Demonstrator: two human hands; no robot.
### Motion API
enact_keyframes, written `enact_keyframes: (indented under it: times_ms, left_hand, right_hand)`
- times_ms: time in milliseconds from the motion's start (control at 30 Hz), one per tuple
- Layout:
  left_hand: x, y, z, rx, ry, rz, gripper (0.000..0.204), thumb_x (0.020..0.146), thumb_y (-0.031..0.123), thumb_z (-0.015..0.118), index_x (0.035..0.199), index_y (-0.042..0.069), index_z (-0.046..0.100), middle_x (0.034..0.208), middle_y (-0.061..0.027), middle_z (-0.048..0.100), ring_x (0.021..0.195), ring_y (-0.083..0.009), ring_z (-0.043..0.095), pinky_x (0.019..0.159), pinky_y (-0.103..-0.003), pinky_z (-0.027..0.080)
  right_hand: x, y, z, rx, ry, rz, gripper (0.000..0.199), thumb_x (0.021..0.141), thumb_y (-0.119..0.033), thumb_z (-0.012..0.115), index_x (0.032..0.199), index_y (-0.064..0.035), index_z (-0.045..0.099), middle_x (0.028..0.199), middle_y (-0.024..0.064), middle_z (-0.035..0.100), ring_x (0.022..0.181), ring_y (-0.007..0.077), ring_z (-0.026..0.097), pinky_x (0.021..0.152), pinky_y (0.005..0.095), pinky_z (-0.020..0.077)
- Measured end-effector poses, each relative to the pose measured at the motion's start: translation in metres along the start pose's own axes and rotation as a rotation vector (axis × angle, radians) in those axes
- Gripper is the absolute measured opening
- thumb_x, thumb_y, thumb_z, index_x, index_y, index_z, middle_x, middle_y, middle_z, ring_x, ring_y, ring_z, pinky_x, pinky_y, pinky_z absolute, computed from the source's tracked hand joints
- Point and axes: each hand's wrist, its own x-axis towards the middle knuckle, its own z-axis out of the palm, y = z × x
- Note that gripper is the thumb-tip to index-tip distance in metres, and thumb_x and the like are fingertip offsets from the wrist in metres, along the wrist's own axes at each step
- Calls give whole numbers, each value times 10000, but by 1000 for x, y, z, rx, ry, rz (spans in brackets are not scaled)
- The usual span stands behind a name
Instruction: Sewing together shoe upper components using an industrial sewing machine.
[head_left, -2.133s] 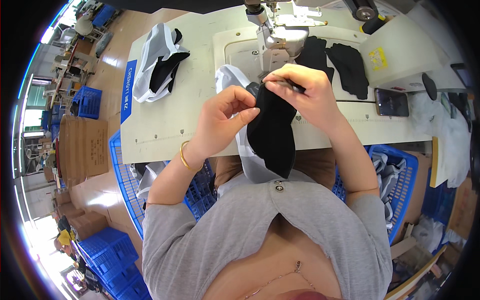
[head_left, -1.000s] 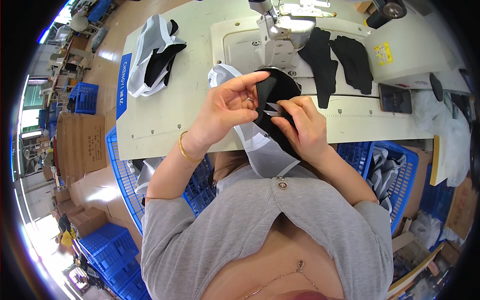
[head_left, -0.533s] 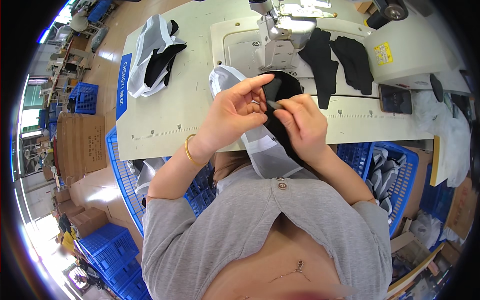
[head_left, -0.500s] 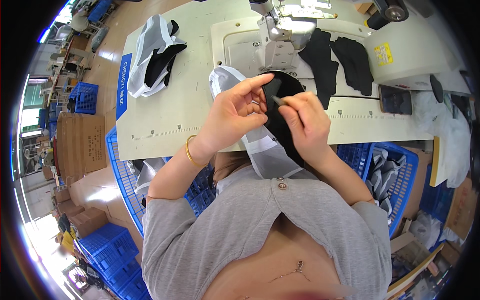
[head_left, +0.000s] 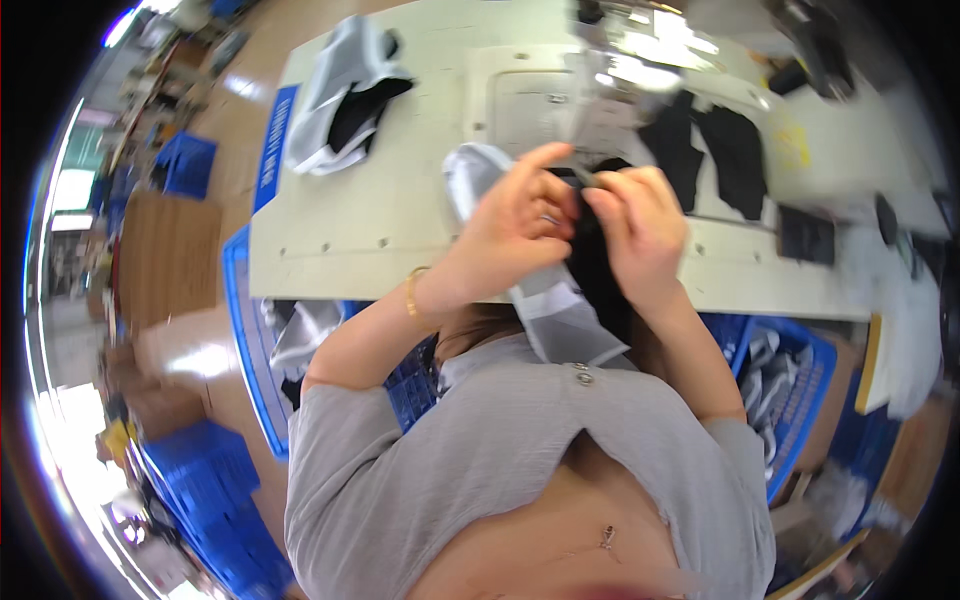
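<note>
We had the black-and-white cloth [head_left: 562, 308] at centre frame. Our right hand [head_left: 642, 225] had its fingers clamped on a small tool [head_left: 584, 177], blurred; whether our left hand [head_left: 530, 225] gripped cloth, we couldn't tell. Keeping it taut seemed wise.

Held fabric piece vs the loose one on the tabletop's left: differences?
The held piece extends past the front edge of the tabletop; the loose piece lies within it. The held piece is partly covered by the left hand and right hand; the loose piece is untouched. Both show white and black fabric.
</note>
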Motion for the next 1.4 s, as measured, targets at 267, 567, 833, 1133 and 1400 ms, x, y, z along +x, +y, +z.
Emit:
enact_keyframes:
  times_ms: [267,567,833,1133,1400]
  left_hand:
    - [-126,68,-129,394,868,-52,169,692,-26,637,851,12,679,686,3,598,638,-92,561,580,-238,456]
    - [-338,3,-225,1653,1488,-138,129,743,-23,533,720,71,617,834,-138,601,837,-334,604,732,-419,458]
    - [-356,-242,-296,1275,951,-1287,371,864,145,592,1227,79,635,1373,-110,545,1229,-293,560,997,-507,459]
    - [-165,96,-167,428,82,-734,167,916,127,617,895,-19,696,832,-104,719,693,-172,686,613,-286,562]
    - [60,91,-236,2175,206,593,268,804,66,614,1068,25,636,1094,-113,636,1099,-292,559,898,-404,471]
  right_hand:
    - [-19,-14,-14,358,81,315,200,982,-120,535,977,52,638,942,60,577,688,73,470,557,198,362]
    - [-22,-16,23,407,-113,257,259,985,-165,549,1021,83,613,973,84,563,739,109,507,616,209,411]
    - [-15,-37,34,362,-208,150,150,905,-16,596,1017,82,614,919,108,573,747,141,539,657,244,439]
    - [-24,-36,11,195,-317,440,112,804,-15,717,860,4,622,706,19,547,592,103,462,548,228,369]
    - [-6,-63,22,251,-300,157,75,831,23,669,824,-5,600,658,68,542,557,139,503,536,240,391]
